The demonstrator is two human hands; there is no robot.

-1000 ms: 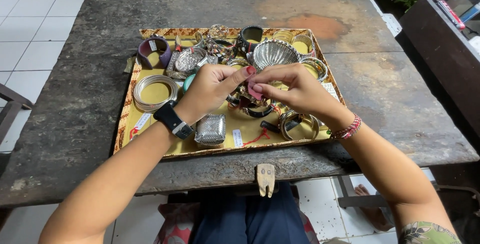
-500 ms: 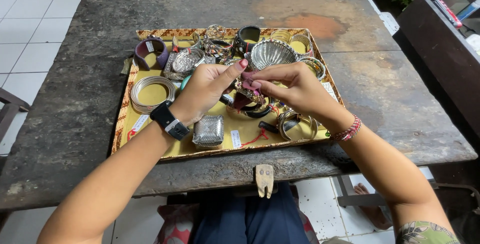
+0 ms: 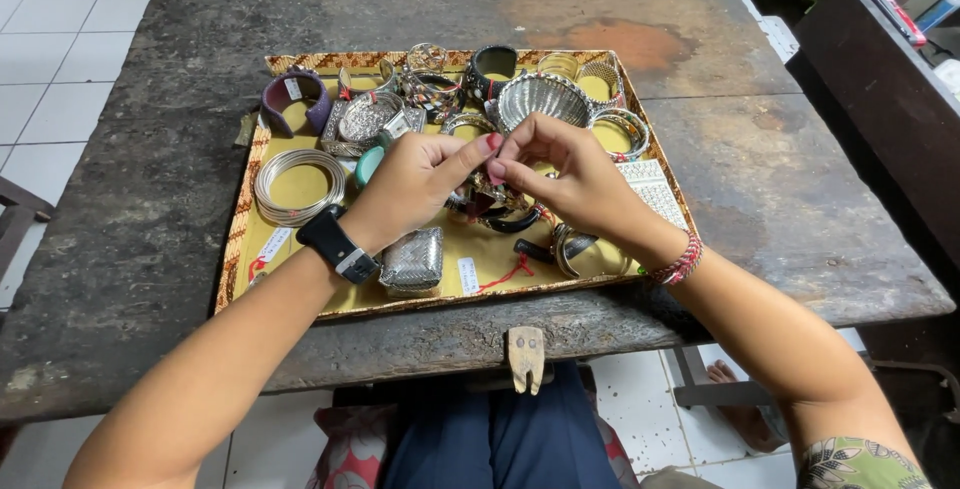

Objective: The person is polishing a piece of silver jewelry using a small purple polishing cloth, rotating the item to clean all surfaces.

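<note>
My left hand, with a black watch on its wrist, and my right hand, with a red corded wristband, meet over the middle of a woven-rimmed tray lined in yellow. The thumbs and forefingers of both hands pinch together at one spot. A dark bracelet with red bits lies right under the palms and seems to be what they grip. The pinched part itself is hidden. Around the hands lie a stack of silver wire bangles, a silver mesh cuff and a fluted silver dish.
The tray rests on a weathered dark wooden table and also holds a purple cuff, a black cuff and a white beaded cuff. A wooden latch hangs at the table's near edge. A dark cabinet stands to the right.
Both hands stay joined over the tray's middle. The fingertips have shifted a little and closed into a tighter pinch. Nothing else on the tray has moved.
</note>
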